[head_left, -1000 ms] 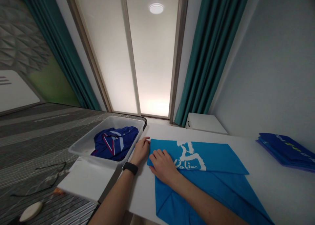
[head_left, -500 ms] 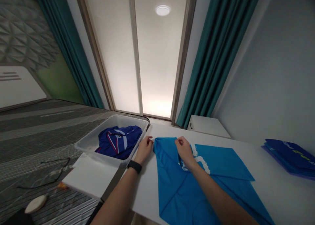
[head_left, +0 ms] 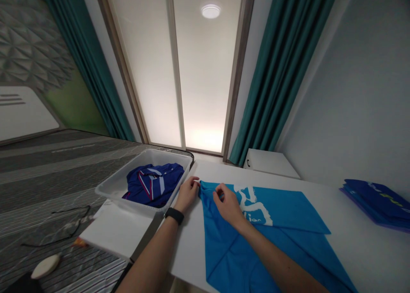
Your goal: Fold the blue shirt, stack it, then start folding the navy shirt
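A bright blue T-shirt [head_left: 288, 207] with white lettering lies partly folded across the white table. At its far left corner is my left hand [head_left: 188, 194], wearing a black wristband, its fingertips closed on the cloth edge. My right hand [head_left: 227, 203] is over the upper left part of the shirt, thumb and forefinger curled together at the fabric. Small wrinkles run between the two hands. The right forearm crosses above the lower part of the shirt and hides some of it.
Left of the table, a translucent plastic bin [head_left: 112, 190] holds a dark blue garment [head_left: 156, 184] with red and white trim. A stack of folded blue clothes [head_left: 378, 203] sits on the right of the white table [head_left: 188, 250]. A white cabinet [head_left: 272, 162] stands behind.
My right hand has moved left, toward my left hand. The folded-over cloth has shifted left with it, and more white lettering shows. My left hand stays at the corner.
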Available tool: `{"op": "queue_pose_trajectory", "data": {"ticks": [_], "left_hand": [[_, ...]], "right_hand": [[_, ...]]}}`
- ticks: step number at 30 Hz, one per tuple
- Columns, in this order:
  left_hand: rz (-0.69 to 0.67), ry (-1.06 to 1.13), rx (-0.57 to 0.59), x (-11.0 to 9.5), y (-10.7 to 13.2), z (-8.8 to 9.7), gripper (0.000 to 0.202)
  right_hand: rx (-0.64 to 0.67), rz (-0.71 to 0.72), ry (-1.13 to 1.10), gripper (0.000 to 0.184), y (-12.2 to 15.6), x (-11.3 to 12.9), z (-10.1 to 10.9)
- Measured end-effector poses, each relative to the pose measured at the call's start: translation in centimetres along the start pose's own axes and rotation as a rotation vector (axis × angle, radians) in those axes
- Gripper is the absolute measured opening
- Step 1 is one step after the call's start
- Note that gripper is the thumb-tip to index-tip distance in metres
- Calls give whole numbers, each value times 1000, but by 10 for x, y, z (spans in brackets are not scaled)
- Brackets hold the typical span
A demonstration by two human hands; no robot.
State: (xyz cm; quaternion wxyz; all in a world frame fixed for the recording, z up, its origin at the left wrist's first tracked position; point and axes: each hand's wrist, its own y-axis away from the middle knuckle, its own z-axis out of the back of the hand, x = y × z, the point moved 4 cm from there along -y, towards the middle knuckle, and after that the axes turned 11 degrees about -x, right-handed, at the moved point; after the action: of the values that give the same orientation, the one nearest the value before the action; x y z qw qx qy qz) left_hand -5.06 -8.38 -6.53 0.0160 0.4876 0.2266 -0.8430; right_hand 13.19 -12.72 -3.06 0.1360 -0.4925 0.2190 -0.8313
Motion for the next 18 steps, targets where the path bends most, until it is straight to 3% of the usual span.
{"op": "queue_pose_trajectory", "data": {"ticks": [7, 18], "left_hand": [[32, -95, -7, 0, -3, -1, 26], [21, -295, 28, -4, -8, -9, 19]], "right_hand": [[350, 453, 340, 9, 34, 20, -16], [428, 521, 431, 10, 42, 23, -16]]}}
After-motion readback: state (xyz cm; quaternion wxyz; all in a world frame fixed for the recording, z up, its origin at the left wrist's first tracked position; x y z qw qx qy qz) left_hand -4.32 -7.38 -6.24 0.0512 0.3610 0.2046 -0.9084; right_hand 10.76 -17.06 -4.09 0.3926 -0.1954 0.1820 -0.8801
